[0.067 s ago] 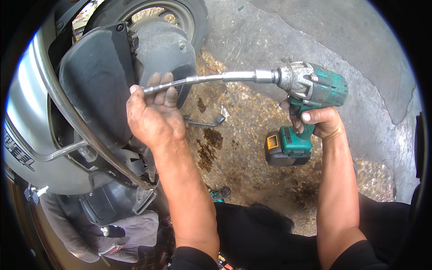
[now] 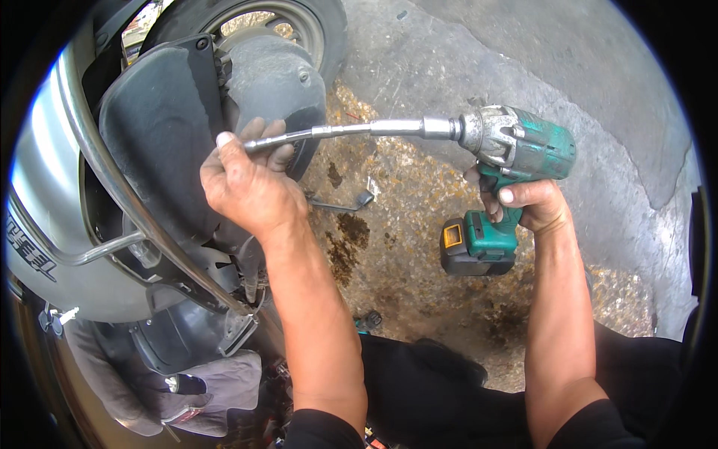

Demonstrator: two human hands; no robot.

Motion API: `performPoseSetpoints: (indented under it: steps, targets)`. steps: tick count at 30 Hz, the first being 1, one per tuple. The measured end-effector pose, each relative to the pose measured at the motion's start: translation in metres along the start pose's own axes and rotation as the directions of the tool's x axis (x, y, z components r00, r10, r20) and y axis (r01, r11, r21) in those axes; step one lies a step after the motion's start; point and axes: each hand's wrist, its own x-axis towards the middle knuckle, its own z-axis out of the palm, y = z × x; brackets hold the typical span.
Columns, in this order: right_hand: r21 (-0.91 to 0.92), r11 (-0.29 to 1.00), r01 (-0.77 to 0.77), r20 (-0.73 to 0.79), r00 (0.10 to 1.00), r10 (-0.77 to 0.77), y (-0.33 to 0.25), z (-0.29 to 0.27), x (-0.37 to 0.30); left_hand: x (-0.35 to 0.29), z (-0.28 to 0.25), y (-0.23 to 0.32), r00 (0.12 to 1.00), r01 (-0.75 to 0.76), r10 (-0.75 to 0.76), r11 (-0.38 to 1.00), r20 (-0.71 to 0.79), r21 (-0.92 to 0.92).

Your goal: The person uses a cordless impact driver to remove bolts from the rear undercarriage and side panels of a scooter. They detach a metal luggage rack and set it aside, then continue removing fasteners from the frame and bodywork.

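Note:
My right hand (image 2: pixel 538 200) is wrapped round the grip of a green cordless impact wrench (image 2: pixel 535 142), its thumb along the back of the handle. A long, jointed silver socket extension (image 2: pixel 396 127) is fitted to the wrench's nose and points left, bending slightly downward. At its far end my left hand (image 2: pixel 258 183) holds the tip between thumb and fingers, palm turned up. The fingers lie partly behind the bar. Just beyond that hand are the dark plastic side covers (image 2: pixel 161 135) of a silver scooter, which the tip seems to stand clear of.
A metal rail (image 2: pixel 112 176) curves along the scooter's silver body panel (image 2: pixel 45 202), near its rear wheel (image 2: pixel 329 37). On the stained concrete lies a dark lever-like part (image 2: pixel 344 203). A grey cloth (image 2: pixel 232 385) is at lower left, and a small green tool (image 2: pixel 369 322) sits by my leg.
My left hand has shifted slightly left and its thumb has come over the extension's tip, with the fingers curled in more. The wrench and right hand stay nearly still.

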Motion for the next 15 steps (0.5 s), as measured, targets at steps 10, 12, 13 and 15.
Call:
performPoseSetpoints:
  steps: [10, 12, 13, 15]
  targets:
    - [0.122, 0.992, 0.033, 0.027, 0.999, -0.036, 0.008, 0.002, -0.007, 0.010, 0.013, 0.009, 0.931, 0.327, -0.364, 0.822, 0.011, -0.466]
    - [0.101, 0.994, 0.049, 0.046, 0.997, -0.054, 0.005, 0.009, -0.007, 0.015, 0.018, 0.006, 0.912, 0.352, -0.408, 0.749, 0.026, -0.561]
    - [0.072, 0.996, 0.055, 0.012, 0.998, -0.056, 0.003, 0.014, -0.006, 0.018, 0.021, 0.004, 0.857, 0.429, -0.510, 0.633, 0.069, -0.645]
    - [0.038, 0.996, 0.078, -0.029, 0.997, -0.077, 0.003, 0.031, -0.005, 0.015, 0.031, -0.004, 0.821, 0.441, -0.566, 0.547, 0.074, -0.712]
